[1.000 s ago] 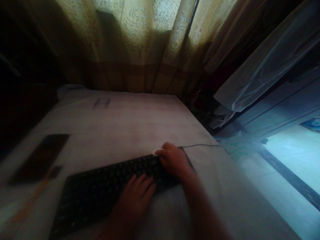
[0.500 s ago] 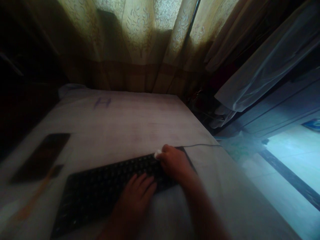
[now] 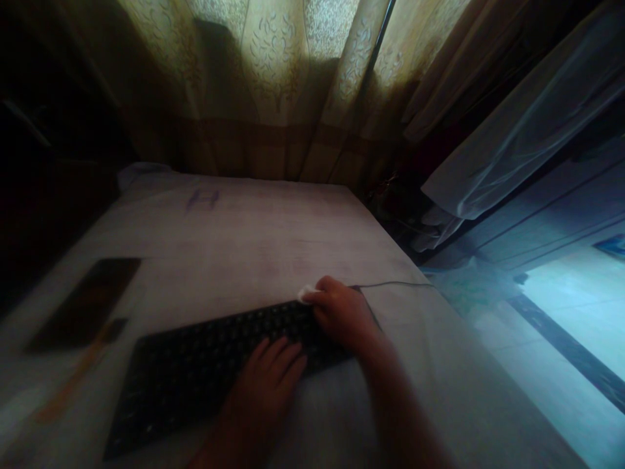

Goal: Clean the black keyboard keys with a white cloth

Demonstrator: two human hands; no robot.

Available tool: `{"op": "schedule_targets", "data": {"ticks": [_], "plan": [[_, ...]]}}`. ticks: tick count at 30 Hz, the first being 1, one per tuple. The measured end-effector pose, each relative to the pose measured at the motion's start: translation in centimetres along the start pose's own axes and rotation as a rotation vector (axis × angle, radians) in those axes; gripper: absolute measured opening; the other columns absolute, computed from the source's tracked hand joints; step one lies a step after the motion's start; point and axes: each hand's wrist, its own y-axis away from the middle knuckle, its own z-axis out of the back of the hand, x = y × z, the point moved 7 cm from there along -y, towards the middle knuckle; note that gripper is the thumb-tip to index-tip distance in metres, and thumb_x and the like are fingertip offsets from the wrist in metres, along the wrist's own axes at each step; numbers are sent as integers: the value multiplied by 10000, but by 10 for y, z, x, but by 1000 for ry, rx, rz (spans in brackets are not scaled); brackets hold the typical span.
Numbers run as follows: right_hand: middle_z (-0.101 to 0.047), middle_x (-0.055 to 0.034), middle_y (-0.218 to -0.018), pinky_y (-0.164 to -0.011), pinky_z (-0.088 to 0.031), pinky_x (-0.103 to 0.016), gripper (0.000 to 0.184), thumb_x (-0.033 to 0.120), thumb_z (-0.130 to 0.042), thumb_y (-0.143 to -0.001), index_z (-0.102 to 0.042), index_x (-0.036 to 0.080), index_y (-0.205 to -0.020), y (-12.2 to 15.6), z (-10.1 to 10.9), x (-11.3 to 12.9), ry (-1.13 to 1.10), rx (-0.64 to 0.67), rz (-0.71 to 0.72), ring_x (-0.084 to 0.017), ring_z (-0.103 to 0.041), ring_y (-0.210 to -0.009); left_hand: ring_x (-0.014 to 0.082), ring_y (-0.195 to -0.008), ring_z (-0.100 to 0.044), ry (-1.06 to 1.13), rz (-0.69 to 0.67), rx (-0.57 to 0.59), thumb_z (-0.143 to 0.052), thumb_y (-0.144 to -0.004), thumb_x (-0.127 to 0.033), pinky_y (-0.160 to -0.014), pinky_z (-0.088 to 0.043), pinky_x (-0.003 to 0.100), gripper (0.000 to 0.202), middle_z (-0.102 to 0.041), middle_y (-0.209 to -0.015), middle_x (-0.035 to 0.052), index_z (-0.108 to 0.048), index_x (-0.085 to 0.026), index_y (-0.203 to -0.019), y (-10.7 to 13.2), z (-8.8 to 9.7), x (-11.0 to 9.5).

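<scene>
A black computer keyboard [image 3: 195, 365] lies at a slant on the cloth-covered table. My left hand [image 3: 268, 378] rests on its lower middle part, fingers stretched over the keys. At the keyboard's upper right, my right hand [image 3: 342, 309] is closed on a small white wad [image 3: 307, 294], which looks like tissue or cloth. The wad is at the keyboard's back edge; whether it touches the keys I cannot tell. The keyboard's right part is partly hidden under my right hand and wrist.
A dark flat rectangular object [image 3: 85, 303] lies at the left. Near it is a brush-like tool [image 3: 78, 381] with an orange-brown handle and dark end, blurred. A thin cable [image 3: 395, 283] runs right over the table edge. Curtains [image 3: 273, 78] hang behind the table [image 3: 273, 228].
My right hand has shifted slightly up and left with the white wad, towards the keyboard's back edge. My left hand stays nearly in place. The whole view has shifted a little.
</scene>
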Motion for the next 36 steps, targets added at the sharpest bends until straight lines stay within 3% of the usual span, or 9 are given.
{"op": "schedule_targets", "data": {"ticks": [5, 17, 22, 26, 36], "plan": [[-679, -50, -1028, -717, -401, -275, 357, 151, -546, -907, -760, 335, -1126, -3, -10, -2, -5, 58, 6, -185, -622, -856, 223, -1166, -645, -2, -14, 5, -391, -950, -74, -986, -537, 439, 400, -711, -1251, 23, -651, -207, -1224, 1, 0, -1], [-676, -55, -1010, -727, -409, -274, 351, 120, -558, -898, -770, 304, -1110, 4, -3, -45, 29, 65, -131, -186, -629, -889, 228, -1210, -614, 19, -2, 53, -437, -945, -93, -1038, -496, 451, 392, -691, -1281, 38, -631, -212, -1264, 5, -8, 2], [-677, -49, -1024, -740, -415, -262, 364, 118, -584, -878, -764, 324, -1119, 1, -1, -20, -22, 21, -46, -180, -626, -888, 221, -1202, -617, 16, -8, 41, -408, -958, -94, -1028, -500, 439, 391, -697, -1270, 35, -640, -214, -1249, 4, -5, 1], [-688, -49, -1021, -743, -421, -262, 359, 118, -580, -884, -771, 324, -1107, -2, -8, -1, -63, 63, 37, -176, -632, -862, 214, -1159, -643, -8, -17, -9, -382, -958, -75, -986, -527, 425, 398, -713, -1239, 12, -656, -220, -1208, 3, -2, 1], [-710, -44, -1044, -809, -456, -279, 385, 75, -560, -854, -770, 291, -1094, 3, -3, -31, -92, 57, -44, -191, -665, -928, 207, -1196, -623, -4, -3, 5, -416, -939, -70, -1029, -507, 423, 408, -708, -1246, 34, -647, -224, -1237, 4, -6, 1]]}}
